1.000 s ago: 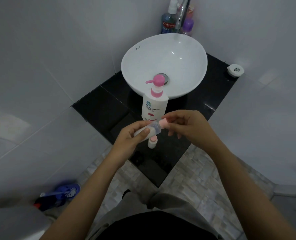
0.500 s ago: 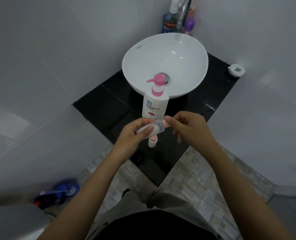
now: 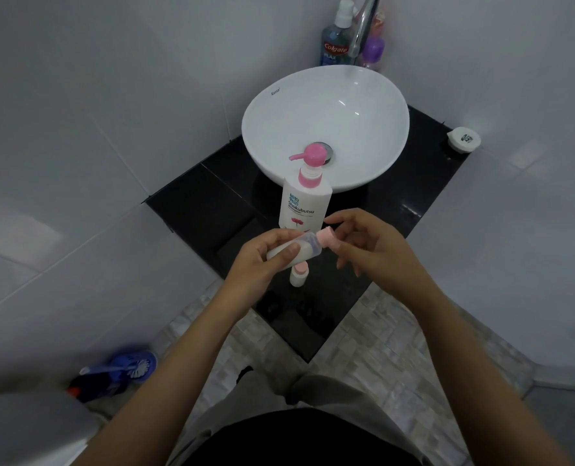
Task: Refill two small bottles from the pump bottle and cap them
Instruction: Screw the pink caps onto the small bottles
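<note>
My left hand [image 3: 266, 260] grips a small clear bottle [image 3: 304, 248] of white liquid, tilted on its side above the black counter [image 3: 192, 206]. My right hand [image 3: 370, 247] pinches the pink cap [image 3: 426, 237] at that bottle's mouth with thumb and forefinger, the other fingers spread. Just below my hands a second small bottle [image 3: 299, 273] with a pink cap stands upright on the counter. The white pump bottle [image 3: 304, 205] with a pink pump head stands behind them, in front of the basin.
A white bowl basin [image 3: 326, 129] sits on the counter with a chrome tap [image 3: 363, 25] over it. Mouthwash [image 3: 336, 38] and a purple-capped bottle [image 3: 373, 52] stand behind. A white round lid [image 3: 463, 139] lies at the right corner. A blue toilet brush [image 3: 124, 368] lies on the floor, lower left.
My right hand's fingers have shifted around the pink cap, turning on it, and spread wider. The small bottle stays in my left hand, slightly lower and nearer the pump bottle.
</note>
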